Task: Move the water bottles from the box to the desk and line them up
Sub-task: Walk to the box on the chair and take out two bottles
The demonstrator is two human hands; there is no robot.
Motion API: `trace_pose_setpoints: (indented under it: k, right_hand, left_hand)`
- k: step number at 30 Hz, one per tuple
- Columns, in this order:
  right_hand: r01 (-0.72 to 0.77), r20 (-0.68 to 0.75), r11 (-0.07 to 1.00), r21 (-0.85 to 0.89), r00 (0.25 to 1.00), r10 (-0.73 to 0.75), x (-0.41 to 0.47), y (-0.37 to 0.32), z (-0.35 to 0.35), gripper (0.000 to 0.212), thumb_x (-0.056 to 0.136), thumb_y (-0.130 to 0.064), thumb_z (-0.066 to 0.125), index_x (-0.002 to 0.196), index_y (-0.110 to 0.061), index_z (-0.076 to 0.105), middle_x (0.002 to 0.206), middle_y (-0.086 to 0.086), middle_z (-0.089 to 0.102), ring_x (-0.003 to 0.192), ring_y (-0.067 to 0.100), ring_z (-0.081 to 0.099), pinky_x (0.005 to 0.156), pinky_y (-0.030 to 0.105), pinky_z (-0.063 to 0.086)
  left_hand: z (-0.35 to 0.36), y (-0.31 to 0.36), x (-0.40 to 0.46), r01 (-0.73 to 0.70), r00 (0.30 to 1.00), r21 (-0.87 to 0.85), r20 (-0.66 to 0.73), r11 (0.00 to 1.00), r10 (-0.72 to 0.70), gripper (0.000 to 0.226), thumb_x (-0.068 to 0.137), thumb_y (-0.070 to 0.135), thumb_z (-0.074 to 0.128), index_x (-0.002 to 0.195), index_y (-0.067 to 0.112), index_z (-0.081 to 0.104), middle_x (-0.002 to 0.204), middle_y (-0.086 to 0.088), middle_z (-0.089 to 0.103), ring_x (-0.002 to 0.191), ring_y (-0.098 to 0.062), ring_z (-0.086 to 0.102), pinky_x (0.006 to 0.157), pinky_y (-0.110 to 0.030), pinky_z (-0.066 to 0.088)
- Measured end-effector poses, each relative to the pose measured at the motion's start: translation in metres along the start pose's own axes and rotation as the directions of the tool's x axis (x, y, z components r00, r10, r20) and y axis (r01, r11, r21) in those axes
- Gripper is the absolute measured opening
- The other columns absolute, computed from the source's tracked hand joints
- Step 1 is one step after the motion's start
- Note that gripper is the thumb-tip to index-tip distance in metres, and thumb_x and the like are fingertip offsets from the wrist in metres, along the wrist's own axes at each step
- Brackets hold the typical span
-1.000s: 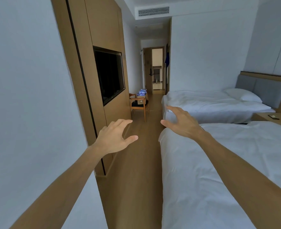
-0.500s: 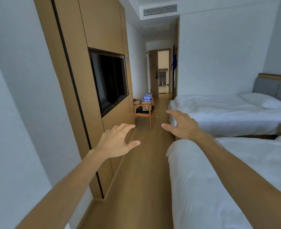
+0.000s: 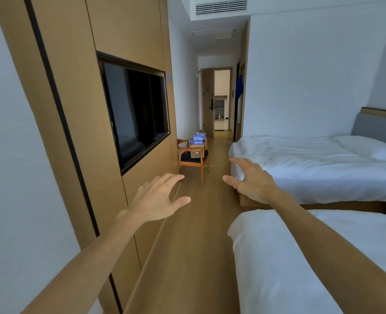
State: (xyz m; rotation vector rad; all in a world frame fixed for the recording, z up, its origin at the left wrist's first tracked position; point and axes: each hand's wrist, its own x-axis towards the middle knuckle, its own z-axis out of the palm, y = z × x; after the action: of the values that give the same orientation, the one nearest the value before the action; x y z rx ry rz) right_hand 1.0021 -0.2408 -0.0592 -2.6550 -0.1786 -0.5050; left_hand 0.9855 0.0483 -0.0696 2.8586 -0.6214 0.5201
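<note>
At centre left of the frame the left hand [image 3: 158, 199] is held out, fingers spread, nothing grasped. At mid-frame, well beyond it, the water bottles [image 3: 198, 137] are seen in the box [image 3: 197, 147] on a chair [image 3: 193, 160]; their axis and heading cannot be told. The right hand [image 3: 252, 181], right of centre, is likewise released. The bed corner [image 3: 234, 230] could be clipped in the narrow aisle.

We see a wooden floor [image 3: 201, 234] running to the far door. At its far left stands a wooden chair [image 3: 193, 158], and on its seat rests a cardboard box [image 3: 197, 146] packed with water bottles [image 3: 198, 137]. Two white beds [image 3: 312, 164] stand on the floor at right.
</note>
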Motion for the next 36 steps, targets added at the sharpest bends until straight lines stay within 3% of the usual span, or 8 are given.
trace_pose_setpoints:
  k: [11, 27, 36]
  right_hand:
    - [-0.054, -0.007, 0.998, 0.023, 0.999, 0.054, 0.207, 0.072, 0.058, 0.067, 0.082, -0.071, 0.047, 0.14, -0.042, 0.032, 0.149, -0.009, 0.037, 0.133, 0.02, 0.039, 0.104, 0.046, 0.04]
    - [-0.065, 0.017, 0.998, 0.013, 0.998, 0.065, 0.501, 0.248, 0.141, 0.069, 0.087, -0.062, 0.05, 0.146, -0.029, 0.032, 0.151, -0.004, 0.035, 0.134, 0.021, 0.038, 0.105, 0.048, 0.04]
    - [-0.068, 0.029, 0.998, 0.008, 0.997, 0.068, 0.665, 0.314, 0.183, 0.07, 0.088, -0.062, 0.052, 0.147, -0.029, 0.031, 0.153, -0.002, 0.035, 0.135, 0.023, 0.039, 0.105, 0.047, 0.042]
  left_hand:
    - [0.08, -0.085, 0.224, -0.038, 0.999, -0.088, 0.0, 0.995, 0.038, 0.073, 0.079, 0.081, 0.035, 0.142, 0.044, 0.027, 0.146, 0.023, 0.035, 0.13, -0.007, 0.041, 0.1, -0.047, 0.038]
    - [0.222, -0.126, 0.538, -0.038, 0.998, -0.131, 0.045, 0.991, 0.044, 0.067, 0.086, 0.069, 0.046, 0.144, 0.039, 0.029, 0.149, 0.019, 0.033, 0.134, -0.008, 0.037, 0.104, -0.048, 0.035]
    - [0.281, -0.164, 0.689, -0.01, 1.0, -0.156, 0.018, 0.988, 0.013, 0.066, 0.084, 0.071, 0.044, 0.142, 0.042, 0.029, 0.143, 0.022, 0.037, 0.13, -0.005, 0.04, 0.096, -0.043, 0.04]
